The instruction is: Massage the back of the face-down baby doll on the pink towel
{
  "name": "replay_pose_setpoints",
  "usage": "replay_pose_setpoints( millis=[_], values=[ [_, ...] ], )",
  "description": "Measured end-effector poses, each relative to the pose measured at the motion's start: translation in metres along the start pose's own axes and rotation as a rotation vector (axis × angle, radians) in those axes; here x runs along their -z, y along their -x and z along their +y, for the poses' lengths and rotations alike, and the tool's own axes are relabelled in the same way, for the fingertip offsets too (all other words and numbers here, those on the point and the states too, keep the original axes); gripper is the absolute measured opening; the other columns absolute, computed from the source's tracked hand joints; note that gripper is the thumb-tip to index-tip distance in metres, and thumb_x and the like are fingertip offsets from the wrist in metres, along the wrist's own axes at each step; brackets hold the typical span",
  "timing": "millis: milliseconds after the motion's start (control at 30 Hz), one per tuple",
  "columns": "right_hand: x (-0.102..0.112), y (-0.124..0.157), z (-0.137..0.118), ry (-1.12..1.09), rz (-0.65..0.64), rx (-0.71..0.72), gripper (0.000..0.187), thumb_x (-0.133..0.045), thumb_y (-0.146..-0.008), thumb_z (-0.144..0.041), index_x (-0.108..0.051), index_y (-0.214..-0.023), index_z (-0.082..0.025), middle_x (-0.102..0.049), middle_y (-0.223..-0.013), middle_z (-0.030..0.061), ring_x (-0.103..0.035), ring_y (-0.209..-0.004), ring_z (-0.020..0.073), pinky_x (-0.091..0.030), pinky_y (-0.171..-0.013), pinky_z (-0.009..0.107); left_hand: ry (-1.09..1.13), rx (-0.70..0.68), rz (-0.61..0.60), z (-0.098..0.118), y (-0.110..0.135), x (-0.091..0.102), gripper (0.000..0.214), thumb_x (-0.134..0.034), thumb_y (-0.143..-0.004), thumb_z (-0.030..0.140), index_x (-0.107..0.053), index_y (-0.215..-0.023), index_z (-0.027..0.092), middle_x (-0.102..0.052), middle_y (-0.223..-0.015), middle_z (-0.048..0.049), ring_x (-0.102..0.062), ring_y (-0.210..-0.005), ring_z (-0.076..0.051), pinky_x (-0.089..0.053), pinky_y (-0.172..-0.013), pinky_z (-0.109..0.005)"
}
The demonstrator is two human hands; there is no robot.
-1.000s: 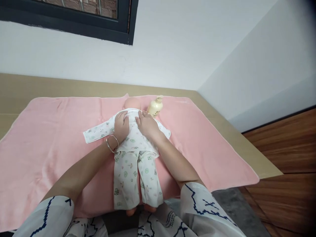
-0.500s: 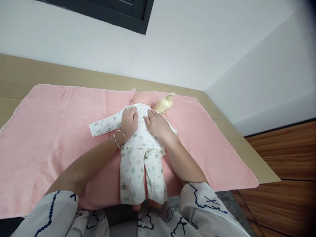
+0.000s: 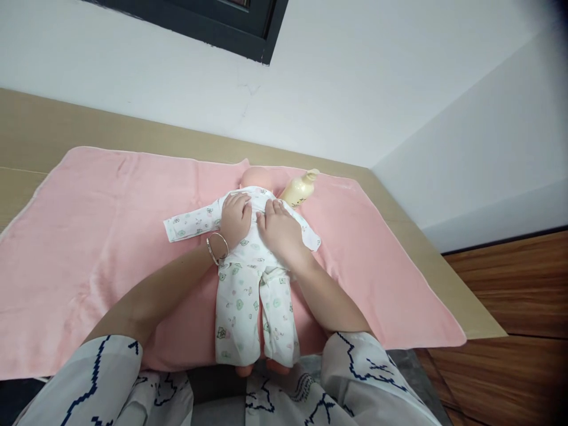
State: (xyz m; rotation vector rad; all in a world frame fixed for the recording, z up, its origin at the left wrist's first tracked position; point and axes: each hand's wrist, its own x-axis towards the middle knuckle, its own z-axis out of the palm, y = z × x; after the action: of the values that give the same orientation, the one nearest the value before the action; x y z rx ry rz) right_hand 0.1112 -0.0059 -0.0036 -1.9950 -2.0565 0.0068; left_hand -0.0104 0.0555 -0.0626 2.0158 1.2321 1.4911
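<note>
A baby doll (image 3: 256, 177) lies on a pink blanket, its head away from me and its feet at the near edge. It wears a white printed top (image 3: 252, 251) and matching trousers (image 3: 238, 316). My left hand (image 3: 235, 218), with a bangle (image 3: 217, 248) at the wrist, rests flat on the left side of the doll's chest. On the right side of the chest lies my right hand (image 3: 280, 229), fingers stretched out. Both palms are hidden against the cloth. Just beyond my right hand, a pale yellow pump bottle (image 3: 300, 188) lies tilted beside the doll's head.
The pink blanket (image 3: 124, 219) covers much of a light wooden table (image 3: 177, 139). A white wall (image 3: 319, 89) with a dark frame (image 3: 248, 35) stands behind. Brown wooden panelling (image 3: 523, 296) is at the lower right.
My right hand has shifted slightly left and down across the doll's chest, and more of the right sleeve shows. My left hand stays in place on the chest. The view has tilted slightly.
</note>
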Motion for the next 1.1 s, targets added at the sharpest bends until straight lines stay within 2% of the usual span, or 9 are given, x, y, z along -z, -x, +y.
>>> replay_pose_setpoints(
  millis=[133,233,333,467,600,700,800,900,1100],
  values=[
    [0.005,0.011,-0.011,0.029,-0.011,0.126,0.055,-0.034,-0.101,-0.029,-0.046,-0.145,0.002,-0.045,-0.152,0.0282,-0.040,-0.145,0.0379,-0.032,-0.120,0.051,-0.003,-0.006,0.011,-0.001,0.000,-0.001,0.027,-0.041,-0.094,0.020,-0.066,-0.103,0.018,-0.071,-0.114,-0.0106,-0.062,-0.114,-0.023,-0.045,-0.111,-0.043],
    [0.002,-0.008,0.006,-0.088,-0.058,0.153,0.055,-0.034,-0.101,-0.032,-0.047,-0.144,-0.001,-0.043,-0.154,0.0249,-0.037,-0.148,0.0342,-0.031,-0.122,0.048,-0.052,-0.020,0.016,-0.002,0.001,-0.001,0.027,-0.044,-0.091,0.017,-0.066,-0.106,0.016,-0.069,-0.119,-0.0130,-0.059,-0.119,-0.025,-0.043,-0.113,-0.044],
    [-0.004,-0.030,0.027,-0.214,-0.050,0.174,0.055,-0.034,-0.101,-0.036,-0.048,-0.144,-0.004,-0.047,-0.153,0.0203,-0.039,-0.147,0.0286,-0.029,-0.123,0.045,-0.156,-0.001,0.028,0.000,0.005,-0.001,0.028,-0.047,-0.090,0.018,-0.065,-0.111,0.013,-0.061,-0.135,-0.0176,-0.052,-0.130,-0.029,-0.040,-0.115,-0.048],
    [-0.006,-0.034,0.037,-0.241,0.022,0.164,0.046,-0.038,-0.100,-0.040,-0.060,-0.128,-0.011,-0.057,-0.143,0.0192,-0.048,-0.139,0.0292,-0.037,-0.117,0.045,-0.289,-0.037,-0.035,0.011,0.008,0.004,0.029,-0.044,-0.094,0.018,-0.066,-0.113,0.014,-0.064,-0.127,-0.0174,-0.056,-0.125,-0.031,-0.043,-0.111,-0.049],
    [-0.001,-0.029,0.037,-0.195,0.054,0.132,0.037,-0.040,-0.098,-0.039,-0.066,-0.108,-0.016,-0.069,-0.121,0.0162,-0.060,-0.118,0.0295,-0.046,-0.105,0.043,-0.325,-0.056,-0.129,0.020,0.008,0.004,0.033,-0.040,-0.094,0.013,-0.067,-0.114,0.010,-0.067,-0.120,-0.0197,-0.059,-0.120,-0.032,-0.044,-0.108,-0.049],
    [-0.002,-0.031,0.038,-0.230,0.019,0.118,0.038,-0.040,-0.097,-0.040,-0.065,-0.114,-0.017,-0.069,-0.122,0.0137,-0.061,-0.115,0.0284,-0.047,-0.103,0.043,-0.311,-0.009,-0.101,0.015,0.005,0.000,0.036,-0.044,-0.093,0.019,-0.062,-0.122,0.007,-0.064,-0.127,-0.0230,-0.054,-0.127,-0.035,-0.039,-0.112,-0.053],
    [-0.007,-0.033,0.034,-0.209,0.043,0.077,0.046,-0.040,-0.097,-0.037,-0.057,-0.131,-0.011,-0.060,-0.139,0.0188,-0.053,-0.130,0.0309,-0.040,-0.112,0.046,-0.277,0.013,-0.087,0.001,0.000,-0.004,0.039,-0.048,-0.091,0.024,-0.058,-0.126,0.008,-0.060,-0.134,-0.0228,-0.049,-0.134,-0.036,-0.033,-0.117,-0.055],
    [-0.009,-0.024,0.021,-0.123,0.068,0.042,0.047,-0.035,-0.099,-0.032,-0.055,-0.131,-0.005,-0.059,-0.138,0.0236,-0.051,-0.133,0.0338,-0.037,-0.114,0.048,-0.261,0.013,-0.125,-0.008,-0.005,-0.004,0.037,-0.050,-0.091,0.025,-0.059,-0.123,0.009,-0.060,-0.134,-0.0219,-0.047,-0.136,-0.036,-0.031,-0.118,-0.053],
    [0.001,0.000,-0.003,-0.031,0.045,0.071,0.043,-0.030,-0.099,-0.025,-0.058,-0.125,-0.004,-0.061,-0.134,0.0268,-0.052,-0.132,0.0369,-0.041,-0.110,0.050,-0.413,-0.024,-0.158,0.008,-0.005,0.003,0.032,-0.043,-0.096,0.025,-0.063,-0.117,0.011,-0.065,-0.122,-0.0225,-0.056,-0.122,-0.037,-0.039,-0.108,-0.055]
  ],
)
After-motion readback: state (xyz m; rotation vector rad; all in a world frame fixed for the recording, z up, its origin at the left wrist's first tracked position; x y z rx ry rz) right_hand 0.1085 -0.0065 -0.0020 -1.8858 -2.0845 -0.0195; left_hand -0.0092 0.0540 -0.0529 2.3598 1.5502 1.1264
